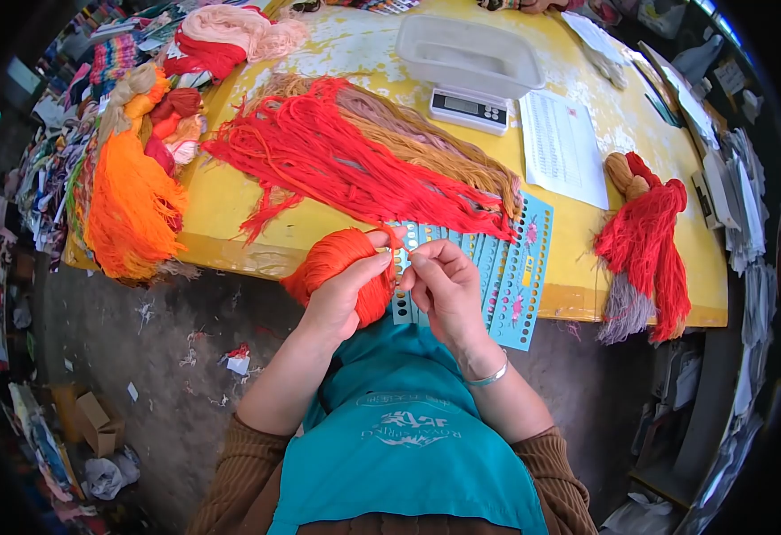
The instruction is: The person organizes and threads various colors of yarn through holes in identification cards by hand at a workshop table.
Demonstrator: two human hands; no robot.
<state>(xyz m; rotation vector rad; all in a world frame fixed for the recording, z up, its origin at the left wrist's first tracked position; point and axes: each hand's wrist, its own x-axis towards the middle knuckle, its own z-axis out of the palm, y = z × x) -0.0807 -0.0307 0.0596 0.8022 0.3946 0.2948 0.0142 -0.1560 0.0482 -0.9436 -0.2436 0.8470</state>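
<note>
Left hand [347,290] wraps the orange-red yarn ball [341,272], hiding part. Right hand [446,287], beside the ball, pinches something too small to identify.

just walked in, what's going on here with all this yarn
A person in a teal apron has a bundle of orange-red yarn in the left hand, while the right hand pinches at its near end. Just beyond, red skeins lie over tan and mauve ones on the yellow table, partly covering blue cards with rows of holes.
</note>
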